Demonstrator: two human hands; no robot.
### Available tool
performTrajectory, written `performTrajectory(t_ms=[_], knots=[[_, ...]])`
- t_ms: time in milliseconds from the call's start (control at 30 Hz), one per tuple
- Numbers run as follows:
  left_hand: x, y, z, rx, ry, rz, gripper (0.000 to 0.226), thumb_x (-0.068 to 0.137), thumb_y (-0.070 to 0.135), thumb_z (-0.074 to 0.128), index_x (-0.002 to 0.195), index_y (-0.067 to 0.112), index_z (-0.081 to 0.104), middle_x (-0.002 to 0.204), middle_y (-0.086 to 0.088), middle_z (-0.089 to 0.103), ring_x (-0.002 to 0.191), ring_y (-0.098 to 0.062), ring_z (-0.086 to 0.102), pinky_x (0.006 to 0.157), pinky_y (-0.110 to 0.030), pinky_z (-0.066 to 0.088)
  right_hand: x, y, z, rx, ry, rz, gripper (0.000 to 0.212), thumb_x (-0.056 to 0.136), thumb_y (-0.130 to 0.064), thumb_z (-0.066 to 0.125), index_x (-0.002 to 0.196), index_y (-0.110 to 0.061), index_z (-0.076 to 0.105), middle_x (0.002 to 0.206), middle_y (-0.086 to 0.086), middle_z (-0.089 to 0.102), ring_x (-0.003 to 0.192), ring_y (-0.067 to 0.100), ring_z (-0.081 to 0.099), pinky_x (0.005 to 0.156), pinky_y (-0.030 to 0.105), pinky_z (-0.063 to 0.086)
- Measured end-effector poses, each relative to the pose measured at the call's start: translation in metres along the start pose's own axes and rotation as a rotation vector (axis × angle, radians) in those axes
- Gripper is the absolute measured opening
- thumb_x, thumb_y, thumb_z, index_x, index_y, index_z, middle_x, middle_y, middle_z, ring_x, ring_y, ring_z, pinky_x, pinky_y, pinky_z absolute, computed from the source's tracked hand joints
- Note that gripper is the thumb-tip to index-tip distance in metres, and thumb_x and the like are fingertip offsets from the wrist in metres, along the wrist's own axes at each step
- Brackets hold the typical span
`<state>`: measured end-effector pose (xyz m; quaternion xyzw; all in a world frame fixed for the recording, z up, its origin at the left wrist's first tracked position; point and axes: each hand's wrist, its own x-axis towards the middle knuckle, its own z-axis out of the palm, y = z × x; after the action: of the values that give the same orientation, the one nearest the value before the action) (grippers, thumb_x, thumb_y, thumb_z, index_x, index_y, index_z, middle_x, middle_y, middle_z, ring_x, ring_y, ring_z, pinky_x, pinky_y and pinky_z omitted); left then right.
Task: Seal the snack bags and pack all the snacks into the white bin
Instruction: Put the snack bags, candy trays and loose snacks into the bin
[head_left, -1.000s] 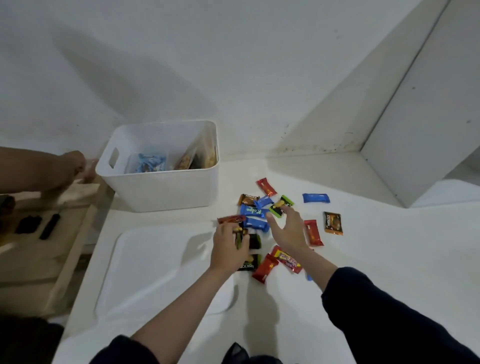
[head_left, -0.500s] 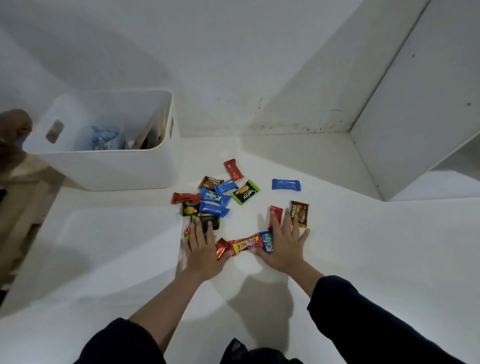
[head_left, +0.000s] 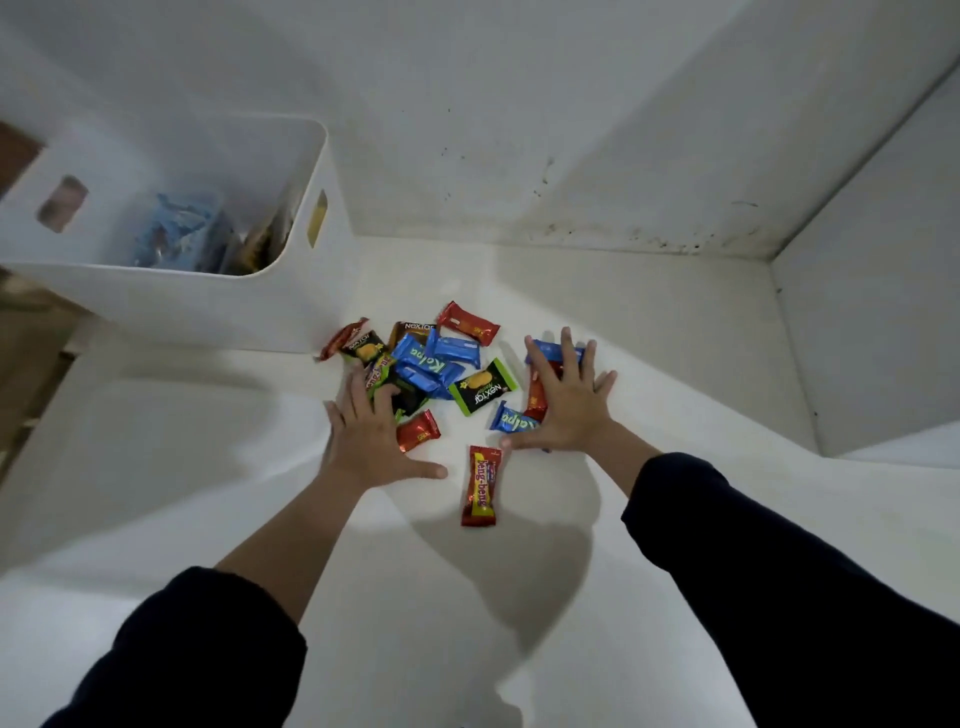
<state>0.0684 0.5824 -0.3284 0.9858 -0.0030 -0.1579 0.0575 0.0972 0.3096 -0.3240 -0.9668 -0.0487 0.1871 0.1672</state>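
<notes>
Both hands flat on the snack pile

Left hand (head_left: 371, 441) and right hand (head_left: 566, 402), fingers spread, flank the snacks (head_left: 441, 364) mid-frame; the bin (head_left: 171, 306) sits upper left. One bar (head_left: 480, 486) lies outside the hands and could be missed.

Dim light, soft shadows, warped edges
</notes>
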Motion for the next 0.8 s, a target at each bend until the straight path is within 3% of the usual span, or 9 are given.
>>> performTrajectory(t_ms=[133,267,400,533,600,667,800], knots=[[0.018,0.003,-0.006,0.086,-0.071,0.039,0.147,0.028,0.094,0.053,0.143,0.034,-0.014,0.153,-0.014,-0.029,0.139,-0.044,-0.026,0.106,-0.071,0.004,0.017,-0.010,0.002,-0.036,0.016,-0.065,0.122,0.048,-0.091,0.055,0.143,-0.054,-0.012,0.157,0.006,-0.025,0.138,0.047,-0.028,0.100,0.078,-0.001],[0.032,0.006,-0.011,0.065,-0.060,0.085,0.144,0.028,0.094,0.054,0.139,0.047,-0.026,0.156,-0.013,-0.020,0.140,-0.046,-0.019,0.104,-0.073,0.010,0.019,-0.012,0.013,-0.087,0.089,-0.099,0.092,0.058,-0.094,0.031,0.140,-0.062,0.005,0.160,0.004,-0.017,0.139,0.048,-0.023,0.100,0.080,0.002],[0.034,0.006,-0.012,0.032,-0.045,0.123,0.138,0.027,0.093,0.056,0.140,0.055,-0.013,0.156,-0.013,-0.011,0.143,-0.043,-0.009,0.102,-0.074,0.016,0.016,-0.013,0.020,-0.015,0.171,-0.090,0.081,0.063,-0.089,0.030,0.135,-0.054,0.039,0.162,0.004,0.004,0.144,0.045,-0.010,0.101,0.076,0.004],[0.035,0.006,-0.013,0.006,0.011,0.116,0.128,0.029,0.094,0.052,0.141,0.051,0.007,0.152,-0.015,0.008,0.142,-0.041,0.008,0.102,-0.070,0.025,0.009,-0.015,0.029,0.034,0.306,-0.084,0.064,0.067,-0.075,0.044,0.115,-0.036,0.063,0.145,0.007,0.042,0.135,0.046,0.028,0.100,0.068,0.023],[0.033,0.004,-0.011,0.016,0.077,0.129,0.118,0.034,0.097,0.044,0.138,0.045,0.022,0.144,-0.017,0.023,0.135,-0.040,0.025,0.100,-0.063,0.034,0.005,-0.015,0.033,0.030,0.401,-0.066,0.055,0.067,-0.068,0.053,0.103,-0.029,0.067,0.128,0.008,0.056,0.117,0.043,0.046,0.095,0.057,0.038],[0.029,0.002,-0.005,0.030,0.165,0.137,0.102,0.047,0.097,0.037,0.131,0.038,0.038,0.131,-0.018,0.038,0.123,-0.038,0.039,0.097,-0.055,0.041,0.001,-0.015,0.034,0.017,0.466,-0.038,0.051,0.067,-0.064,0.057,0.098,-0.025,0.068,0.115,0.007,0.060,0.099,0.037,0.052,0.084,0.045,0.046],[0.007,0.011,0.005,-0.003,0.317,0.122,0.066,0.066,0.076,0.054,0.110,0.027,0.058,0.108,-0.017,0.052,0.100,-0.033,0.049,0.084,-0.041,0.044,-0.016,-0.010,0.036,-0.045,0.492,-0.037,0.052,0.069,-0.063,0.053,0.099,-0.024,0.067,0.100,0.007,0.061,0.081,0.031,0.053,0.067,0.036,0.048]])
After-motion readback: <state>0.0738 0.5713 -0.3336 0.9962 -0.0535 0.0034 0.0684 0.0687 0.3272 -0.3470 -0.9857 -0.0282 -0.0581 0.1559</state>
